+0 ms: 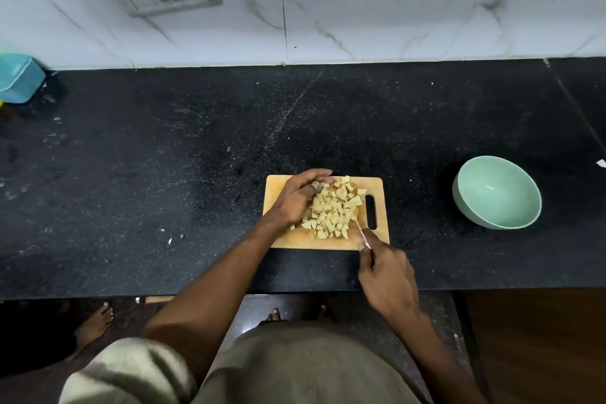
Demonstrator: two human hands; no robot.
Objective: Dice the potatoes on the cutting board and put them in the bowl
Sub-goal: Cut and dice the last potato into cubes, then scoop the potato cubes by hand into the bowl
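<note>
Potatoes look pretty much done here; the pile of potato cubes (331, 211) sits heaped in the middle of the wooden cutting board (295, 241), just below centre of the frame. The left hand (296, 197) is cupped against the pile's left side, fingers curved over the top edge of it, touching the cubes rather than pinching any one piece; looks like corralling to me. The right hand (388, 272) is wrapped tight around the handle of a knife (362, 234), thin blade angled up-left with its tip at the lower right corner of the pile.

The green bowl (496, 192) is over at the right of the frame, well apart from the board, and nothing is in it yet as far as I can see; so the whole transfer is left to do.

What could go wrong: the heap is loose and crowds the board's right side near the handle slot (370, 211); a shove from the left could send cubes off onto the black counter (196, 157). Carrying handfuls across that gap risks drops; sliding the board closer seems safer. Also the blade tip is close to the left-hand fingers; any more chopping with the pile bunched like that could nick one.
</note>
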